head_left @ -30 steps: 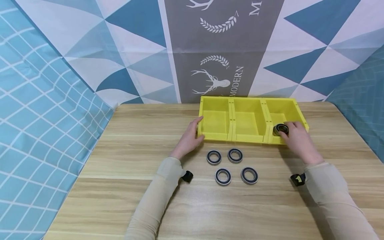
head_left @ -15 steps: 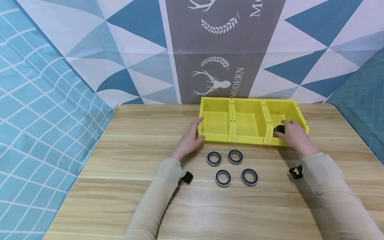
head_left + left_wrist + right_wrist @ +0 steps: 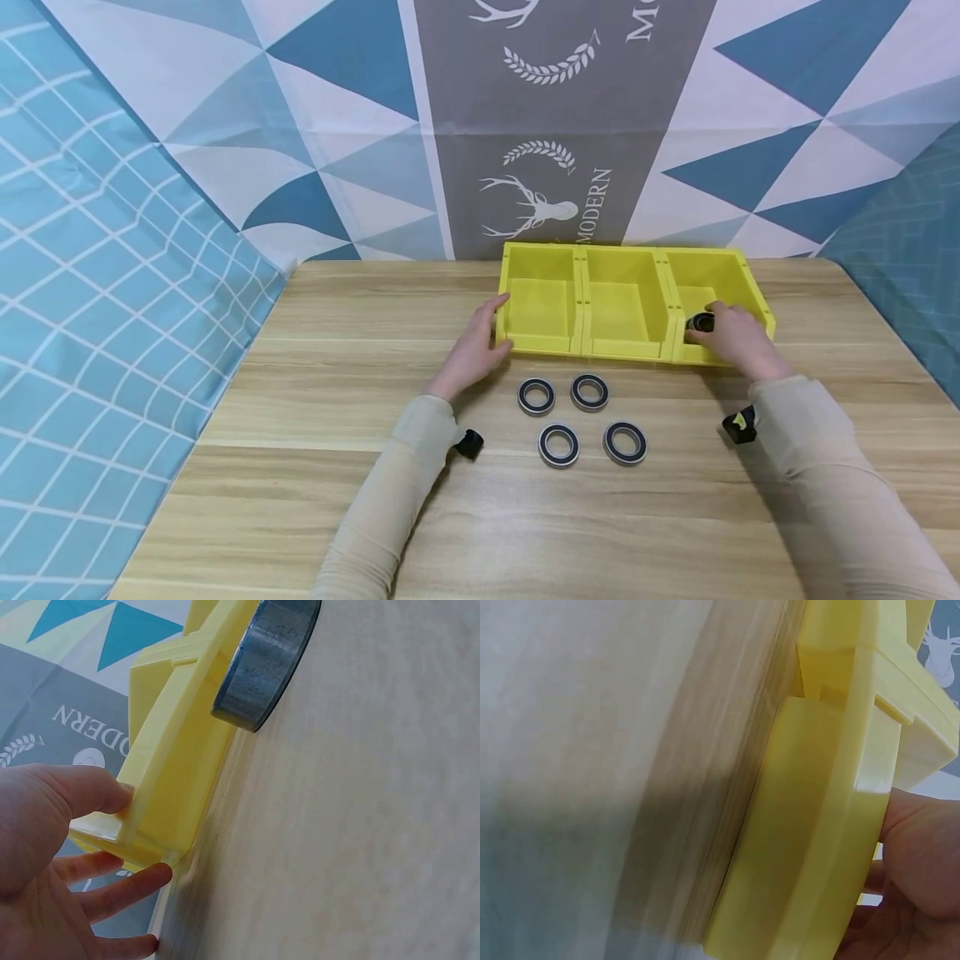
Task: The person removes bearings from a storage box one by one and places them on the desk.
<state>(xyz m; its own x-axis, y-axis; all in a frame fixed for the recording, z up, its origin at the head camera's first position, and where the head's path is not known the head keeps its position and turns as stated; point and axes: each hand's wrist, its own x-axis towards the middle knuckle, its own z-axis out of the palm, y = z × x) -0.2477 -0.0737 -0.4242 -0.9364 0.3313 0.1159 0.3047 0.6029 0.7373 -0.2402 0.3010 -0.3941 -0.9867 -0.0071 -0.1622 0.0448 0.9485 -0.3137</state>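
Note:
In the head view, a yellow three-compartment bin (image 3: 625, 350) stands at the back of the table. My left hand (image 3: 474, 346) holds its left end, thumb at the front corner; in the left wrist view the thumb presses the front lip while the other fingers spread along the end. My right hand (image 3: 742, 337) reaches into the right compartment and grips a black-and-silver ball bearing (image 3: 702, 322), partly covered by the fingers. Whether another bearing lies beneath it, I cannot tell. The bin's front wall (image 3: 802, 825) hides my right fingertips in the right wrist view.
Several ball bearings lie flat on the wooden table (image 3: 337, 350) in front of the bin, among them a front-right bearing (image 3: 640, 443) and a back-left bearing (image 3: 521, 397). A patterned cloth (image 3: 360, 125) hangs directly behind the bin.
My right hand has shifted slightly left over the right compartment, the bearing in its fingers now more covered and less tilted into view. My left hand and the loose bearings have stayed put.

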